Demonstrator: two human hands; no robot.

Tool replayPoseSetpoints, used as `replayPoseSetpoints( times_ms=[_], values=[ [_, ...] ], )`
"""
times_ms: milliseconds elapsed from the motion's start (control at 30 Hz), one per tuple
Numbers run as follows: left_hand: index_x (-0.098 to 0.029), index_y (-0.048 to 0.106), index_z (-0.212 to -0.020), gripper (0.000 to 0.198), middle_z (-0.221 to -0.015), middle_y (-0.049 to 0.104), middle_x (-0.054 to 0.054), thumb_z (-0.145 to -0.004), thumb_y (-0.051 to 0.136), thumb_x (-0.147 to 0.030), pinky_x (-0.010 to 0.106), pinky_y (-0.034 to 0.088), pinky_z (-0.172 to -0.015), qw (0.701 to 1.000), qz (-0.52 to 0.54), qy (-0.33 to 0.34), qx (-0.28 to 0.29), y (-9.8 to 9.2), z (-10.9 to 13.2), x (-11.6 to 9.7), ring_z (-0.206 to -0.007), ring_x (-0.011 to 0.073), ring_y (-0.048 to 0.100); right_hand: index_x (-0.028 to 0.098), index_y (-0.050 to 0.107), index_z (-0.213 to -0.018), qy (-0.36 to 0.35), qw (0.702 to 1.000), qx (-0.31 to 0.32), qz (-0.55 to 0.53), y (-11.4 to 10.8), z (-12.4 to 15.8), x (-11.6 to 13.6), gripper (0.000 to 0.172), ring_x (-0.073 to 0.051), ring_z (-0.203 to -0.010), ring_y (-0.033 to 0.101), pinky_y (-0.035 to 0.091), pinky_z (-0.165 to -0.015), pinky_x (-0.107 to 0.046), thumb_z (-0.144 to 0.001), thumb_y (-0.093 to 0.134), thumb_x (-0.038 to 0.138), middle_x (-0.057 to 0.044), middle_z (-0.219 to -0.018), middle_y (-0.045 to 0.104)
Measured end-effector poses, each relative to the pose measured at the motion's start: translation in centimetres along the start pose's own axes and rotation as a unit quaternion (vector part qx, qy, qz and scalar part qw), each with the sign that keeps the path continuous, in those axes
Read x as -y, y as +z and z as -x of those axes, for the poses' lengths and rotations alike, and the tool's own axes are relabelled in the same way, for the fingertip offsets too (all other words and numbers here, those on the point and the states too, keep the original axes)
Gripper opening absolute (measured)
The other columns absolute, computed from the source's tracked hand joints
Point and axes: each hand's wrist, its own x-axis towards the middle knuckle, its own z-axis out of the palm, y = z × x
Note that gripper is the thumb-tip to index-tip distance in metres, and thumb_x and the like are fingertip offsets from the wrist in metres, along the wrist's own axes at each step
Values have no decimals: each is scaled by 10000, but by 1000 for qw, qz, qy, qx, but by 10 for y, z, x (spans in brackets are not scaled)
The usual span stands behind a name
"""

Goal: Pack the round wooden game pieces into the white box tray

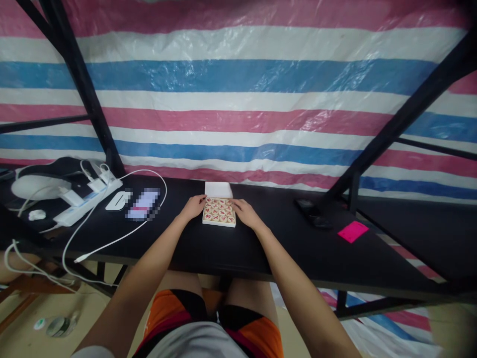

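A small white box lies on the black desk in front of me, filled with round wooden xiangqi pieces marked with red characters. Right behind it is a white lid or flap; whether it is joined to the box I cannot tell. My left hand grips the box's left side near the far corner, its fingers bent. On the opposite side my right hand holds the box by its far right corner, fingertips over the edge. The thumbs' undersides are hidden.
To the left lie a phone, a white flat device, a power strip with chargers and a loose white cable. On the right are a dark object and a pink note. Black frame posts flank the desk.
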Motion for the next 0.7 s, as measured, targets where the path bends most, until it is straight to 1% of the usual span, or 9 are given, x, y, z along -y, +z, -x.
replayPoseSetpoints(
  times_ms=[100,267,400,500,600,633,700],
  values=[
    [-116,611,-1221,399,-964,715,103,-873,450,-226,274,449,-861,1000,-6,0,-3,0,1,-1,-898,209,651,255,636,-1161,-9,1000,19,3,-3,-6,-1,315,-200,-1034,580,413,-972,-367,-899,462,269,-75,-1045,621],
    [-125,611,-1212,391,-941,709,91,-868,465,-240,278,450,-845,1000,-3,1,-6,0,3,0,-860,199,645,249,644,-1101,-10,999,31,-5,-9,-10,0,269,-165,-911,600,452,-875,-323,-874,500,273,-42,-982,637],
    [-134,620,-1183,365,-916,701,82,-876,464,-254,277,457,-832,1000,-3,6,-5,0,2,2,-839,191,637,216,650,-1004,-2,1000,18,-17,-9,-10,1,213,-156,-863,598,468,-822,-302,-853,530,306,-43,-957,630],
    [-141,614,-1183,355,-968,688,90,-892,436,-237,283,451,-875,1000,-13,10,-16,0,-3,4,-909,194,629,190,652,-977,4,1000,-6,-4,-7,-10,1,222,-150,-770,598,476,-791,-313,-839,543,326,-60,-965,613],
    [-145,562,-1259,410,-1095,646,109,-901,364,-160,293,424,-945,998,-42,24,-28,2,-8,7,-1031,196,597,185,639,-1061,-9,1000,-14,2,-5,-9,0,282,-145,-745,598,482,-801,-328,-846,530,332,-80,-1041,597],
    [-151,562,-1264,426,-1115,633,112,-896,346,-136,295,420,-953,998,-56,28,-24,2,-9,8,-1050,197,590,193,622,-1119,-20,1000,-9,0,-5,-9,-1,317,-146,-763,601,483,-817,-333,-852,522,330,-86,-1096,586],
    [-168,600,-1221,441,-1112,624,110,-876,334,-99,301,426,-944,996,-85,30,-7,3,-12,10,-1045,204,590,221,590,-1205,-46,999,4,-5,-5,-10,-4,364,-161,-865,605,470,-879,-345,-864,505,316,-91,-1208,551]
  ],
)
